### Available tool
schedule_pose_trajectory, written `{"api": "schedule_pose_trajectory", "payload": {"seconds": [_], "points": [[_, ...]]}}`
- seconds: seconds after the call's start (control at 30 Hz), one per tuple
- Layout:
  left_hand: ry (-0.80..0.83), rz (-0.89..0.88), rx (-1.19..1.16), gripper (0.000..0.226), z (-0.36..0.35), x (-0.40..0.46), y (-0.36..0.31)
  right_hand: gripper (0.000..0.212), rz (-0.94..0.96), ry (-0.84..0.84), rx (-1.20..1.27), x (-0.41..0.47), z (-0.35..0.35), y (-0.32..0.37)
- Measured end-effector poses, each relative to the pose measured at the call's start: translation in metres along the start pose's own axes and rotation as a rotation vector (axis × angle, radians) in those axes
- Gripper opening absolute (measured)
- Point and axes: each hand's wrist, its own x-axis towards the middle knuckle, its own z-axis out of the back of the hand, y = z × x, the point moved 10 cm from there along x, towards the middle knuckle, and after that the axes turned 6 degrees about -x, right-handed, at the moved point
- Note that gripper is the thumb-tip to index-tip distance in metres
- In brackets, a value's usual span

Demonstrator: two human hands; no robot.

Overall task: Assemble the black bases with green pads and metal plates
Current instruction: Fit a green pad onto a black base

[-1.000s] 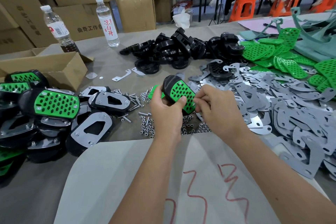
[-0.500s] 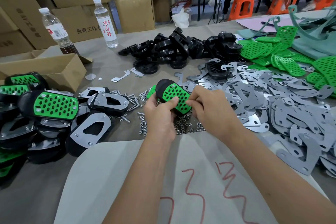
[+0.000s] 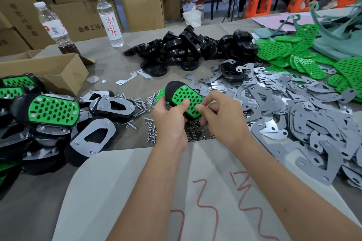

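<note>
A black base with a perforated green pad (image 3: 181, 96) on it is held just above the table's middle. My left hand (image 3: 171, 119) grips it from the left, thumb on the pad. My right hand (image 3: 219, 117) holds its right end, fingers curled at the pad's edge; whether they pinch a small part I cannot tell. Loose black bases (image 3: 188, 49) are heaped behind. Green pads (image 3: 293, 58) lie at the far right, and metal plates (image 3: 293, 107) cover the right side.
Finished assemblies (image 3: 52, 109) pile up at the left beside an open carton (image 3: 49, 70). Screws and nuts (image 3: 148, 123) lie scattered under my hands. Two water bottles (image 3: 109, 19) stand at the back. A pale sheet (image 3: 195, 191) with red marks covers the near table.
Both hands and the padded base have shifted slightly left and away from me. The right fingers have slid along the pad's right edge.
</note>
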Motion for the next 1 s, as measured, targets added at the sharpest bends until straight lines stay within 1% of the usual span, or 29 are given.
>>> {"api": "schedule_pose_trajectory", "payload": {"seconds": [0.07,0.13,0.17,0.2,0.27,0.33,0.4,0.47,0.53,0.6,0.67,0.7,0.77,0.83,0.93,1.0], "points": [[-0.008,-0.034,0.054,0.022,-0.001,0.001,-0.003,0.021,0.009,-0.005,-0.044,0.004,0.009,0.002],[-0.047,-0.019,0.050,0.030,0.002,0.004,-0.001,0.018,0.034,-0.008,-0.190,0.010,0.020,0.001],[-0.069,0.010,0.012,0.034,0.005,0.004,0.000,0.014,0.032,0.010,-0.243,0.012,0.024,-0.001],[-0.082,0.046,-0.042,0.037,0.007,0.005,0.002,0.015,0.017,0.032,-0.275,0.013,0.027,-0.005],[-0.072,0.107,-0.160,0.045,0.005,0.003,0.003,0.023,-0.036,0.057,-0.278,0.013,0.030,-0.015],[-0.049,0.121,-0.203,0.055,0.002,0.000,0.001,0.028,-0.083,0.031,-0.187,0.013,0.035,-0.021],[-0.031,0.120,-0.190,0.058,-0.001,-0.003,0.000,0.030,-0.122,-0.003,0.032,0.014,0.039,-0.024],[-0.008,0.133,-0.167,0.060,-0.003,-0.005,0.002,0.027,-0.179,0.004,0.276,0.014,0.038,-0.028],[0.005,0.135,-0.086,0.063,-0.003,-0.005,0.005,0.021,-0.219,0.031,0.412,0.013,0.035,-0.031],[0.027,0.086,0.034,0.062,-0.003,-0.004,0.003,0.012,-0.221,0.046,0.413,0.011,0.034,-0.031],[0.080,-0.012,0.206,0.059,-0.007,-0.003,-0.002,0.006,-0.168,0.021,0.299,0.012,0.040,-0.026],[0.109,-0.044,0.267,0.057,-0.011,-0.004,-0.004,0.008,-0.126,-0.004,0.221,0.012,0.044,-0.021],[0.142,-0.027,0.269,0.048,-0.015,-0.004,0.001,0.008,-0.053,-0.058,0.152,0.013,0.052,-0.012],[0.158,-0.007,0.260,0.043,-0.017,-0.006,0.002,0.007,-0.003,-0.110,0.223,0.013,0.058,-0.005],[0.199,-0.108,0.359,0.050,-0.024,-0.012,-0.006,0.010,0.035,-0.122,0.449,0.011,0.055,0.002],[0.221,-0.184,0.423,0.054,-0.029,-0.017,-0.011,0.019,0.079,-0.085,0.501,0.010,0.047,0.009]]}}
